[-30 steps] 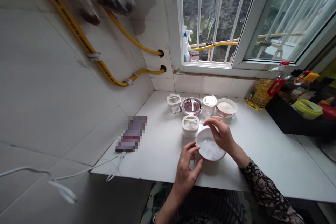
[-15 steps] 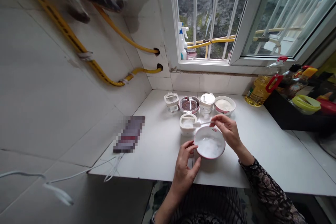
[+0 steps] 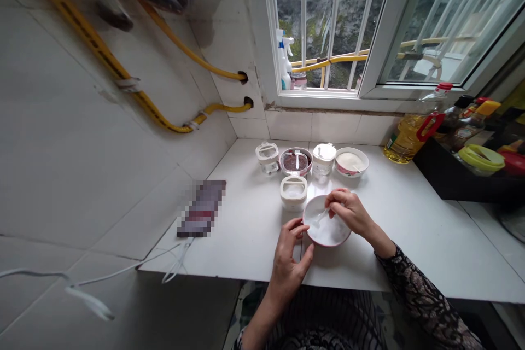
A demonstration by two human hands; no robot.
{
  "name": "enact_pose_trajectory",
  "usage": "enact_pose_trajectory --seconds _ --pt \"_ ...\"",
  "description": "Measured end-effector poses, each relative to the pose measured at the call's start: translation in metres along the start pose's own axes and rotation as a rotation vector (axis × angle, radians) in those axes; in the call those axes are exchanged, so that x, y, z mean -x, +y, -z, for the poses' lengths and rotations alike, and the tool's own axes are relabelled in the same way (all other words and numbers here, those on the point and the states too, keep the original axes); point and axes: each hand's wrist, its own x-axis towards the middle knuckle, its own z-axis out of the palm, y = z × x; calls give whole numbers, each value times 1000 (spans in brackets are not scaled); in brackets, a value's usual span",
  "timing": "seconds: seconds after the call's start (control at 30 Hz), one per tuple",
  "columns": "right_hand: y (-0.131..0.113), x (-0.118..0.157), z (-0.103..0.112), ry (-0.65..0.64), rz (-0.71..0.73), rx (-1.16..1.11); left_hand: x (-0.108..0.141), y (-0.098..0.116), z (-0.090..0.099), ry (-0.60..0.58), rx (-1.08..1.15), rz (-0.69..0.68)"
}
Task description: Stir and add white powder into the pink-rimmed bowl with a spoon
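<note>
A white bowl (image 3: 329, 244) with a pink rim stands near the counter's front edge and holds a white substance. My left hand (image 3: 287, 260) steadies its left side, with thumb and fingertips on the rim. Between the pinched fingers of my right hand (image 3: 353, 214) is a small white spoon (image 3: 321, 219), its head lowered inside the bowl. Just behind the bowl sits a white-rimmed seasoning jar (image 3: 293, 200) with white contents.
Behind stand a clear jar (image 3: 267, 159), a bowl of dark red contents (image 3: 295, 163), another lidded jar (image 3: 324, 159) and a bowl of pale grains (image 3: 351, 163). An oil bottle (image 3: 404, 136) and black condiment box (image 3: 441, 175) are right. A blurred-out device (image 3: 202, 210) with a cable lies left.
My right hand has brought the spoon from beside the front jar, over the bowl's far rim, down into the bowl. My left hand stays on the rim.
</note>
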Motion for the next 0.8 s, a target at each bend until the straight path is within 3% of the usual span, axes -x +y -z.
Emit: enact_pose_trajectory --seconds 0.2,0.8 --pt "1 -1 10 119 -233 -252 -1 3 1 -4 -5 7" --pt "2 -3 10 186 -324 -335 -1 2 0 -5 7 18"
